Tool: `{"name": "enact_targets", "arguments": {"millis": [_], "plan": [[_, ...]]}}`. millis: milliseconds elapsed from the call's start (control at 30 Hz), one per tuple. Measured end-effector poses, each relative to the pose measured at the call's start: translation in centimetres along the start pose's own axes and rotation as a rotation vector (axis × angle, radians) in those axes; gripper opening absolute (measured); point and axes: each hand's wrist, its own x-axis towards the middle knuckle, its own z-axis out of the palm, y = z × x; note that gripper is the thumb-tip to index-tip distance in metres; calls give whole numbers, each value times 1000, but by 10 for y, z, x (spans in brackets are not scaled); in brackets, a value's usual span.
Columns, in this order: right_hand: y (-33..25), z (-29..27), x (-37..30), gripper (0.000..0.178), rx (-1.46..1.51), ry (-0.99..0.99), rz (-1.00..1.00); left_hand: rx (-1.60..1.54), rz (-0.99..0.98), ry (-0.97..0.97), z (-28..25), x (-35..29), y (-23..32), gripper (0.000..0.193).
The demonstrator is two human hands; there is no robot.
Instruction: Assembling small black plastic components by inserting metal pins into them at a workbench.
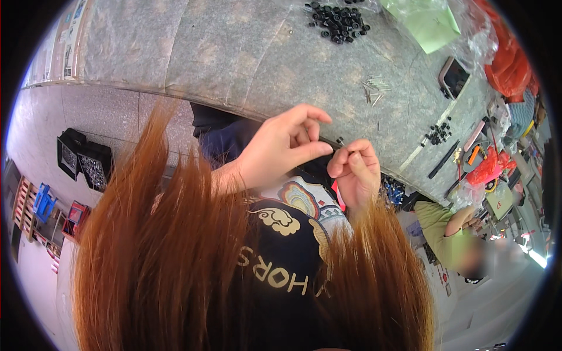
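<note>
Just off the table's near edge, my right hand (358, 169) is closed in a pinch. A thin metal pin with a small black piece (341, 141) at its tip sticks out from its fingertips. My left hand (284, 140) hovers close by on the left, thumb stretched toward the right hand and fingers loosely curved apart, with nothing visible in them. On the table beyond lie a small bunch of metal pins (376, 88), a large heap of black ring-like caps (339, 23) and a smaller group of black pieces (439, 131).
The grey-covered table (234, 52) holds a phone (454, 77), a black pen-like stick (443, 159), an orange-handled tool (473, 155) and red plastic bags (509, 64). Black bins (93, 161) stand on the left. Another person in a green top (436, 225) sits at right. Long hair hangs below my hands.
</note>
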Motion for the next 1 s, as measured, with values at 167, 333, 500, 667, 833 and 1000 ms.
{"name": "enact_targets", "arguments": {"millis": [167,333,500,667,833,1000], "plan": [[4,-9,-8,17,204,-217,-3,99,207,-20,10,-7,2,36],[5,-7,-15,23,165,-300,-66,144,173,1,24,-17,3,25],[7,-4,-23,28,-185,-89,-315,-25,223,124,33,-21,-7,18],[4,2,-32,25,-266,-89,-365,9,202,82,37,-28,2,20],[1,5,-37,23,-254,-84,-398,27,273,60,39,-32,3,22],[0,5,-37,22,-186,-94,-357,108,379,57,42,-37,8,23]]}}
